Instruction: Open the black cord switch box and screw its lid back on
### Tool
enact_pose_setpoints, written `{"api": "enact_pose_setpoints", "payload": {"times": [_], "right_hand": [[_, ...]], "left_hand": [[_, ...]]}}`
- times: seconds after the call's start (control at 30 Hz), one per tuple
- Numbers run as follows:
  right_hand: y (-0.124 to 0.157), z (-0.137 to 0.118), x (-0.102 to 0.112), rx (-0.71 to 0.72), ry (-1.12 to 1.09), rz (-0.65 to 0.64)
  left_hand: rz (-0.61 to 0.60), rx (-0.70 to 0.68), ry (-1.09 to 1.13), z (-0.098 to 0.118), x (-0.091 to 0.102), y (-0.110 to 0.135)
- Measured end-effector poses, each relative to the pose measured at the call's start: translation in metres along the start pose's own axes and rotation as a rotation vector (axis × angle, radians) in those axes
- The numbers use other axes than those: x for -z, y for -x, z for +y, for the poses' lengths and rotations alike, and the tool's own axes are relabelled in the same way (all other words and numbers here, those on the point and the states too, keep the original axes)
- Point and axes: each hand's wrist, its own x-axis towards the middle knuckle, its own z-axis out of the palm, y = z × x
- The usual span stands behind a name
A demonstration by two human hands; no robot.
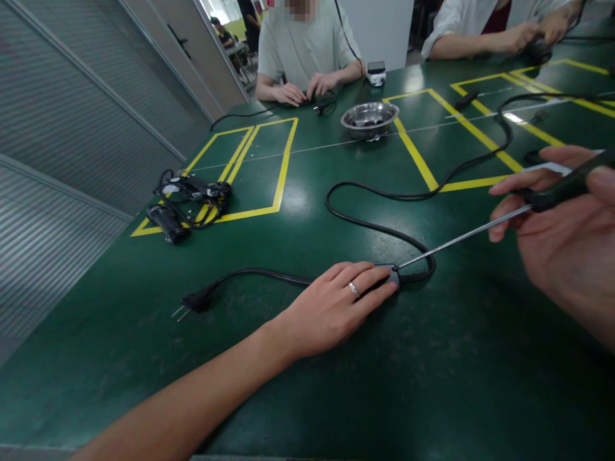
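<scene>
Table [298, 410]: green, fills most of the frame, lower centre bare around the work; good firm backing to press against.

Left hand [336, 304], lower centre: palm down, fingers narrow, holding the housing against the table.

Right hand [562, 237], right edge: fingers and thumb holding the screwdriver handle, some fingers spread rather than wrapped. A fuller wrap should give steadier torque.

Cord [408, 197]: black, loops from the housing up through the centre to the upper right. Its bend lies just beside the shaft; keep it slack so it does not tug the part.

Metal bowl [369, 131], upper centre, holding small dark bits; handy for loose pieces, I judge.

Screwdriver [552, 194]: slants down from the right edge to centre, shaft low over the table. If a screw is being worked, a steeper, in-line shaft should seat better.

Grey-black housing [393, 276], just below centre, mostly hidden under the left fingers. The tip meets its right end; seating cannot be told. Fingertips lie close to it: ease them back, press lightly, guard against slipping.
</scene>
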Motion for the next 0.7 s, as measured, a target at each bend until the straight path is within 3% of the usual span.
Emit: {"api": "enact_pose_setpoints", "payload": {"times": [0.07,0.3,0.53,0.7], "right_hand": [[0.000,-0.001,0.001,0.000,0.012,0.005],[-0.003,0.007,-0.001,0.219,0.208,0.125],[-0.003,0.007,-0.002,0.159,0.150,0.086],[-0.001,0.001,0.001,-0.009,-0.033,0.060]], "left_hand": [[0.000,0.001,0.000,0.000,0.000,0.000],[-0.005,0.002,-0.002,0.000,0.001,0.000],[0.005,0.002,-0.008,0.000,0.001,-0.001],[0.000,0.000,-0.008,0.001,0.001,-0.001]]}}
